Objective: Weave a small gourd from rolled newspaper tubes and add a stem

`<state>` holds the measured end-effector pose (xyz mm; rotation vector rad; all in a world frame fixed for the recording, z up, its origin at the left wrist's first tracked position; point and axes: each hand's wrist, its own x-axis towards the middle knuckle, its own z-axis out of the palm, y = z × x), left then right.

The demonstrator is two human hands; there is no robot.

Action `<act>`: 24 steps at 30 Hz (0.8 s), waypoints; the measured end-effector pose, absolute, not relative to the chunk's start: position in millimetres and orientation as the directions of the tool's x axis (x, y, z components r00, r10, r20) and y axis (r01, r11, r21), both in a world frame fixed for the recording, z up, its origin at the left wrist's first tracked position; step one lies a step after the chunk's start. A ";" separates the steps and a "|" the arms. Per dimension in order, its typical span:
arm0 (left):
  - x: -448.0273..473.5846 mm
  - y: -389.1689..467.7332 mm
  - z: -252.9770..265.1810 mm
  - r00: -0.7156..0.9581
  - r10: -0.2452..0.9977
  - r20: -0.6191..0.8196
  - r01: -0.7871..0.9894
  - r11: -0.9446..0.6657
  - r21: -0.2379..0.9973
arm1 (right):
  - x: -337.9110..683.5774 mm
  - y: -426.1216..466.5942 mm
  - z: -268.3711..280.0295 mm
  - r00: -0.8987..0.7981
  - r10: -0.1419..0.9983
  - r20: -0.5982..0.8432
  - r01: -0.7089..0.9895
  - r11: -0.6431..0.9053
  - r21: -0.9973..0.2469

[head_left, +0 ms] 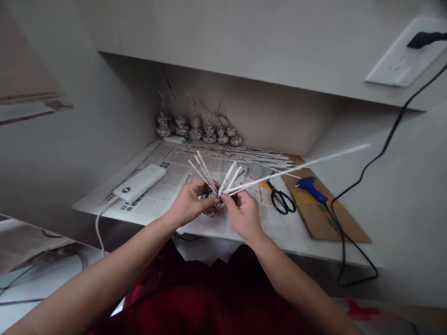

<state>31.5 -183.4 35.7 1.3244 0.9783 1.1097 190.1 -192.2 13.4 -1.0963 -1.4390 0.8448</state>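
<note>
Between my hands is a small woven piece (213,210) of rolled newspaper, its round body partly hidden by my fingers. Several white paper sticks (204,171) fan upward from its top. My left hand (193,202) is closed around the left side of the piece, thumb near the base of the sticks. On the right, my right hand (244,211) pinches a long paper strip (300,167) at the weave, and the strip's far end sticks out to the upper right. Both thumbs almost meet at the middle.
Black-handled scissors (283,201) and a blue glue gun (312,188) on cardboard (331,221) lie to the right. A white power bank (141,183) with a cable is left. Behind are loose paper sticks (244,153) and several woven gourds (195,129). A black cord (387,144) hangs from the socket.
</note>
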 end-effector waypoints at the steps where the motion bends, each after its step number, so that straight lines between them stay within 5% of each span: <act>1: 32.0 -183.6 35.6 0.213 0.974 0.072 -0.040 -0.065 0.997 | 189.7 -192.3 13.4 0.010 0.945 0.328 0.151 0.323 -0.934; 12: 33.9 -182.3 33.3 0.165 0.982 0.092 0.021 -0.097 0.995 | 186.7 -191.5 13.8 -0.029 0.981 0.194 -0.113 0.190 -0.975; 24: 32.5 -181.9 25.8 0.091 0.984 0.151 -0.017 -0.150 0.989 | 195.2 -195.0 12.8 -0.120 0.934 0.335 0.024 0.340 -0.940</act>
